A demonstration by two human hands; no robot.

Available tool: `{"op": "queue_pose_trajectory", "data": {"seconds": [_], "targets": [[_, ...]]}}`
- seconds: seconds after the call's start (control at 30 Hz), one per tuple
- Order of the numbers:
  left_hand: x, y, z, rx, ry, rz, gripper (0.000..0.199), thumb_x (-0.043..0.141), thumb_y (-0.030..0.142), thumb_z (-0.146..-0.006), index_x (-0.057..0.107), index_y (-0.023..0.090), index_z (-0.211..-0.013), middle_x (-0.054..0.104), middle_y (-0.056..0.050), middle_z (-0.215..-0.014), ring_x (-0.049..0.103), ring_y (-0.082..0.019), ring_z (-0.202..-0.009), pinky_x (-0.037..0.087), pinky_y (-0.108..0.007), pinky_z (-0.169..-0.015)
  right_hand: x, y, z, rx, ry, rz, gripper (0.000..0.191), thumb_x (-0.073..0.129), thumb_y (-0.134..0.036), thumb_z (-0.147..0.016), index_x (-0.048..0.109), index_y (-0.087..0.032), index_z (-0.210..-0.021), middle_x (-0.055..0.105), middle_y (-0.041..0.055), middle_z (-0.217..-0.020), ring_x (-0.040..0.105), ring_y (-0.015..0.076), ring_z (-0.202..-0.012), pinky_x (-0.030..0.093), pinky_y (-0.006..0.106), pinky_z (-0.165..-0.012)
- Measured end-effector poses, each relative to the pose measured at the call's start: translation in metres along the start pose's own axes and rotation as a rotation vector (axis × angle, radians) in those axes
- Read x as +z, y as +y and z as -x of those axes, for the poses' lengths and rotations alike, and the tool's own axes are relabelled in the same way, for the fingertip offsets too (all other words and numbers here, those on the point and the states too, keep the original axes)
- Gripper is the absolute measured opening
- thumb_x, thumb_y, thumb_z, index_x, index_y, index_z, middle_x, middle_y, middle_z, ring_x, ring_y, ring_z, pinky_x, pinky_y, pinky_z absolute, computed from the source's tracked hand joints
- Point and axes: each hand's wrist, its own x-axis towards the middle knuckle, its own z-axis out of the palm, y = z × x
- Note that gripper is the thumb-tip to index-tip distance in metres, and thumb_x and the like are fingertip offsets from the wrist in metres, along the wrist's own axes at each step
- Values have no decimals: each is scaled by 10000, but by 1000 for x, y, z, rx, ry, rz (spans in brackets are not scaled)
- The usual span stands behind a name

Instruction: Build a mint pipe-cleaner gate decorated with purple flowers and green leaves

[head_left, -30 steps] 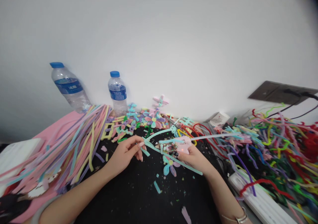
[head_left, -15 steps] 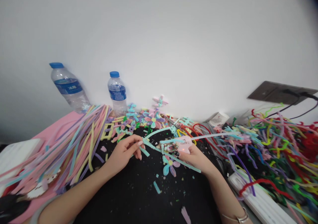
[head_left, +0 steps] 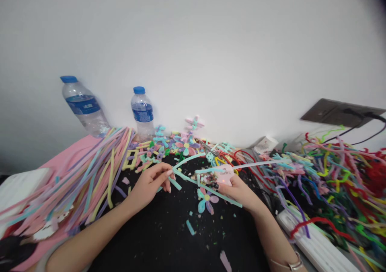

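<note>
Left hand [head_left: 155, 181], palm inward, pinches mint stems [head_left: 185, 178] left of flower [head_left: 206, 198]; right hand [head_left: 237, 189] grips pink tool [head_left: 223, 176] above-right of it, fingers partly hidden.

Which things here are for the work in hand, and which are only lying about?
In use:
pale green stems, pinched by the left hand
pink device, held in the right hand

Lying about:
tilted bottle
upright bottle
long pastel stems at left
tangled coloured stems at right

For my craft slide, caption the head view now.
Left hand pinching mint fuzzy stems, right hand gripping a pink device, on a black surface.
</note>
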Motion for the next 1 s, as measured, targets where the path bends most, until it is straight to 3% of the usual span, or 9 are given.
{"op": "queue_pose_trajectory", "data": {"seconds": [0.23, 0.47, 0.7, 1.0], "targets": [[-1, 2, -1, 8, 12, -20, 174, 469, 292, -897, 563, 173, -811, 591, 41, -512, 577, -113, -487, 460, -222, -539, -2, 0, 0, 6, 9, 12, 388, 662, -424, -753, 634, -136, -1012, 680, 69, -954, 608, 232, -868, 468, 336, -791], [-3, 2, -1, 3, 16, -33, 178, 465, 293, -900, 568, 173, -817, 594, 39, -535, 579, -110, -499, 456, -220, -548, -4, 0, 1, 48, 26, 28, 390, 659, -433, -754, 650, -123, -990, 679, 58, -886, 599, 187, -750, 470, 283, -681], [-4, 2, -1, 5, 21, -39, 181, 456, 292, -906, 566, 176, -822, 591, 41, -536, 578, -108, -506, 454, -219, -560, -7, 3, 2, 25, 27, 13, 397, 657, -426, -767, 651, -142, -1044, 677, 65, -972, 607, 196, -827, 471, 286, -738], [-4, 0, -2, 6, 17, -26, 183, 455, 297, -907, 561, 180, -814, 585, 43, -532, 571, -107, -504, 449, -221, -561, -5, -1, 3, -8, 41, 7, 361, 656, -431, -767, 664, -129, -964, 638, 32, -741, 553, 144, -654, 436, 232, -581]]}}
